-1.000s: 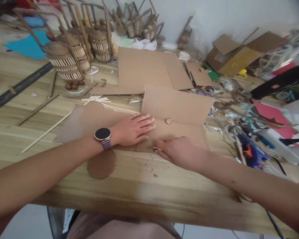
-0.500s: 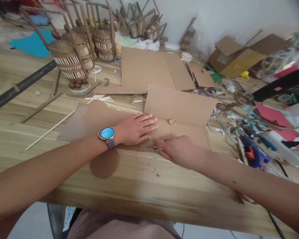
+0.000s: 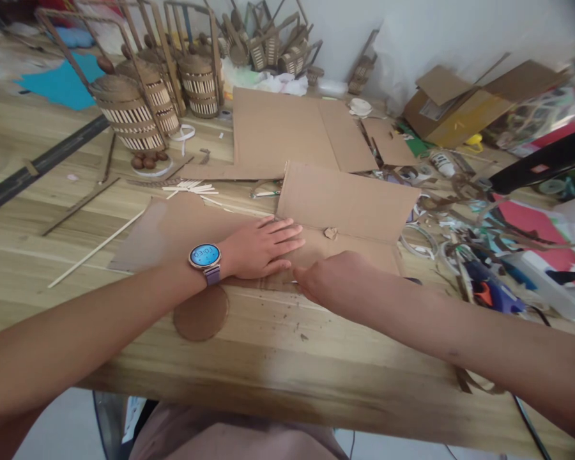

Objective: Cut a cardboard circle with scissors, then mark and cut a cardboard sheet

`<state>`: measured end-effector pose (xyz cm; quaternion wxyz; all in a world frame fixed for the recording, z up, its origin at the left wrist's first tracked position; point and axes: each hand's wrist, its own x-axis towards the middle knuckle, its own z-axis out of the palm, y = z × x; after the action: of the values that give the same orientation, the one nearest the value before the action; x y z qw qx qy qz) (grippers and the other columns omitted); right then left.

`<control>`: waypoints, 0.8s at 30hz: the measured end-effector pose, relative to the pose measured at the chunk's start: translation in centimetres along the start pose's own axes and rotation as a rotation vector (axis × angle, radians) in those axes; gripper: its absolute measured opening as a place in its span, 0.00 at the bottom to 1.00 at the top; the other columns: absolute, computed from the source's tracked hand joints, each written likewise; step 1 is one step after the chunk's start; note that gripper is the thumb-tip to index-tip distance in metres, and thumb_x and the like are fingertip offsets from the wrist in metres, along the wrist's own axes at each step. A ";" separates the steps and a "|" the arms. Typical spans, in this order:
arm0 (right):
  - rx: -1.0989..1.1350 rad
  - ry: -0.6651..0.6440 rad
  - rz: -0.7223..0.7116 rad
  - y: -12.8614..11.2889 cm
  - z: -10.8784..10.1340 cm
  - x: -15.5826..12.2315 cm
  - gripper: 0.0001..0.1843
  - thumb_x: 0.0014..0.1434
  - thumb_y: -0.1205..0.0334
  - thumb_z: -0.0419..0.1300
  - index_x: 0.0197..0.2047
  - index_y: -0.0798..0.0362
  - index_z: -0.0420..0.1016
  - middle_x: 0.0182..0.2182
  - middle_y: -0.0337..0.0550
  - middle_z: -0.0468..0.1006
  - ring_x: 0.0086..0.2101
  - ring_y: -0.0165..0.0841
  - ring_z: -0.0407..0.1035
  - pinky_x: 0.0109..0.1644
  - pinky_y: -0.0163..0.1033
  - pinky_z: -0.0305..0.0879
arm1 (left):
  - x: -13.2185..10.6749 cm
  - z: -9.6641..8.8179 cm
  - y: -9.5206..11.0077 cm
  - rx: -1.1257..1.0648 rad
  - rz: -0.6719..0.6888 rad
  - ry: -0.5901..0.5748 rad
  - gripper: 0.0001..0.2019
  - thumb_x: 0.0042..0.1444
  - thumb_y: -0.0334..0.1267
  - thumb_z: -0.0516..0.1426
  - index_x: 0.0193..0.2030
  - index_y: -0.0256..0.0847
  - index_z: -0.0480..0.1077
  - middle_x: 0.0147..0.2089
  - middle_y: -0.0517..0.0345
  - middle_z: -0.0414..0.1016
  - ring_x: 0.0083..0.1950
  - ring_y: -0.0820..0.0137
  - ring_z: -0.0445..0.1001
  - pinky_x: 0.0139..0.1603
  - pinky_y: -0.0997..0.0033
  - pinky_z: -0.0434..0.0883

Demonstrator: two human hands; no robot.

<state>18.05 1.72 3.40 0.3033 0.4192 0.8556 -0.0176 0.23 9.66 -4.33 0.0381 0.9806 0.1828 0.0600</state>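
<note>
My left hand [image 3: 263,248] lies flat, fingers spread, on a creased sheet of cardboard [image 3: 230,223]; a watch [image 3: 205,256] is on that wrist. To its right, my right hand [image 3: 333,281] is closed around a craft knife [image 3: 294,282], of which only the thin pale tip shows. That tip is at the sheet's near edge, just below my left fingertips. A torn bit of cardboard [image 3: 331,234] sits by the fold, and the far flap [image 3: 347,198] tilts up. Below my left wrist is a round cardboard disc [image 3: 201,314], partly covered by the forearm.
Several lidded slatted baskets [image 3: 124,115] with tall handles stand at the back left. Behind lies another cardboard sheet [image 3: 282,128]. An open box [image 3: 455,105] stands back right, above scraps and a blue glue gun [image 3: 501,294]. A thin stick [image 3: 96,249] lies left.
My right hand has shifted slightly left, towards the left fingertips, and its wrist has turned, so less of the knife shows. My left hand stays in place.
</note>
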 end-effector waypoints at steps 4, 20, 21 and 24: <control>0.011 0.022 -0.004 0.1 0.6 0.1 0.17 0.62 0.75 0.56 0.48 0.50 0.80 0.27 0.50 0.85 0.27 0.45 0.79 0.25 0.40 0.65 | -0.1 -0.2 0.0 0.001 0.001 -0.018 0.28 0.73 0.48 0.43 0.73 0.36 0.58 0.76 0.45 0.54 0.76 0.51 0.50 0.73 0.46 0.51; 0.078 0.004 0.042 1.7 2.2 -1.3 0.10 0.70 0.62 0.55 0.46 0.50 0.79 0.28 0.45 0.85 0.28 0.42 0.80 0.20 0.38 0.41 | -0.2 -0.4 -0.3 -0.026 0.002 -0.073 0.28 0.72 0.50 0.44 0.74 0.40 0.55 0.78 0.49 0.49 0.78 0.55 0.46 0.75 0.49 0.46; 0.077 -0.005 0.047 1.8 2.2 -1.4 0.10 0.70 0.63 0.55 0.46 0.50 0.78 0.28 0.45 0.85 0.28 0.42 0.80 0.20 0.38 0.40 | -0.2 -0.4 -0.2 -0.024 0.005 -0.075 0.28 0.72 0.49 0.44 0.74 0.39 0.54 0.78 0.48 0.49 0.78 0.55 0.46 0.75 0.48 0.46; 0.077 -0.025 0.054 2.2 2.3 -1.8 0.09 0.69 0.64 0.55 0.45 0.50 0.77 0.28 0.44 0.85 0.28 0.41 0.80 0.20 0.38 0.39 | -0.1 -0.4 -0.2 -0.019 0.010 -0.082 0.28 0.72 0.49 0.44 0.74 0.38 0.55 0.78 0.47 0.49 0.78 0.54 0.46 0.74 0.48 0.46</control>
<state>21.65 1.19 2.98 0.2979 0.4532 0.8388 -0.0475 -0.04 9.82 -3.94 0.0544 0.9827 0.1758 0.0217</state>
